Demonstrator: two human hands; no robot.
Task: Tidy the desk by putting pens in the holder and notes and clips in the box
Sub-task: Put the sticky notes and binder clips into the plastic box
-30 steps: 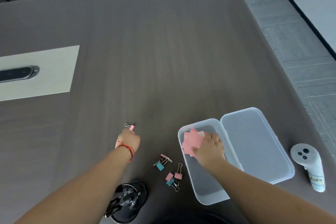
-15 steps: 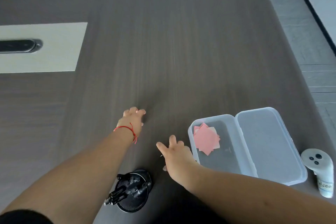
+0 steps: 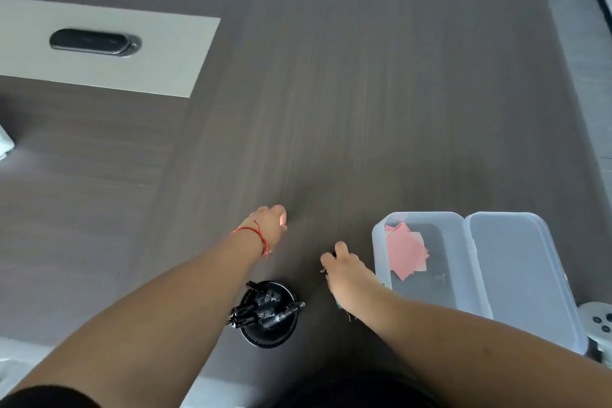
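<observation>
Pink notes [image 3: 405, 253] lie boxed right of both hands (grips unclear), right hand [image 3: 347, 275] covering clips [image 3: 341, 307].

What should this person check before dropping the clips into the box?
1. Box open, lid folded aside: ok.
2. Room in the box beside the pink notes: ok.
3. Left hand closed on a clip: cannot tell, only a pink bit shows.
4. Right hand has a grip on the clips under it: cannot tell, the hand covers them.
5. Pens standing in the holder: ok.
</observation>
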